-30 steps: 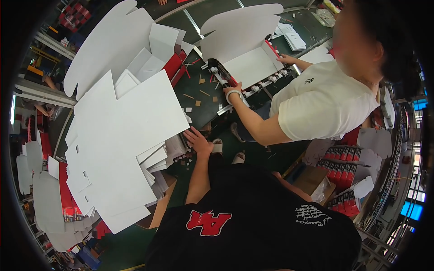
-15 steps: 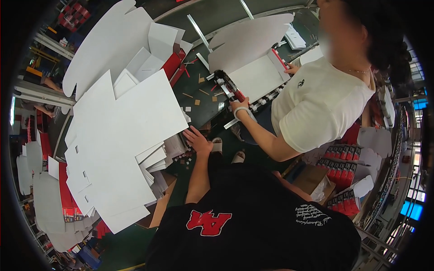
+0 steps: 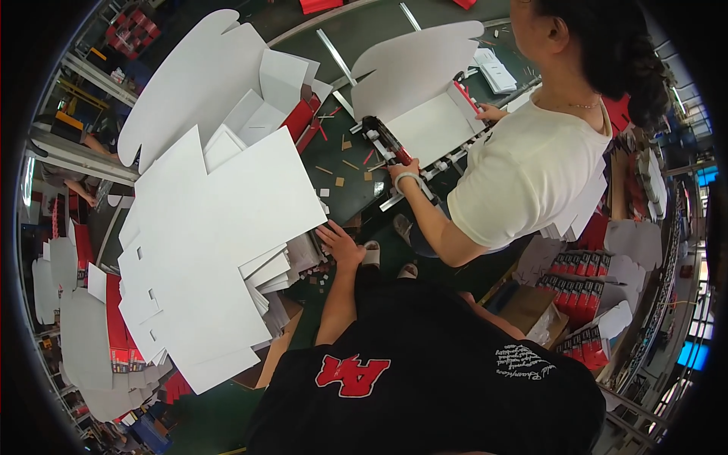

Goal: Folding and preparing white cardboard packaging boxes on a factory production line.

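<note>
A pile of flat white die-cut cardboard sheets [image 3: 220,243] fills the left of the view, with small slots along its left side. My left hand [image 3: 341,246] rests at the right corner of the top sheet, fingers spread and the fingertips close to its edge. Whether they touch the sheet cannot be told. Of my right arm [image 3: 494,315] only a part shows beside my black shirt; the hand is hidden. Behind the pile stands an open white and red box [image 3: 277,91] with raised flaps.
Across the bench, a person in a white top [image 3: 523,167] has both hands at an open white box [image 3: 432,129]. Cardboard scraps [image 3: 339,182] litter the dark green bench [image 3: 334,152]. Brown cartons [image 3: 523,307] and red packages [image 3: 572,284] stand at right.
The whole view has shifted slightly, so the sheets and my left hand appear a little farther right. The other person's head has turned away. My left hand stays by the sheet's corner.
</note>
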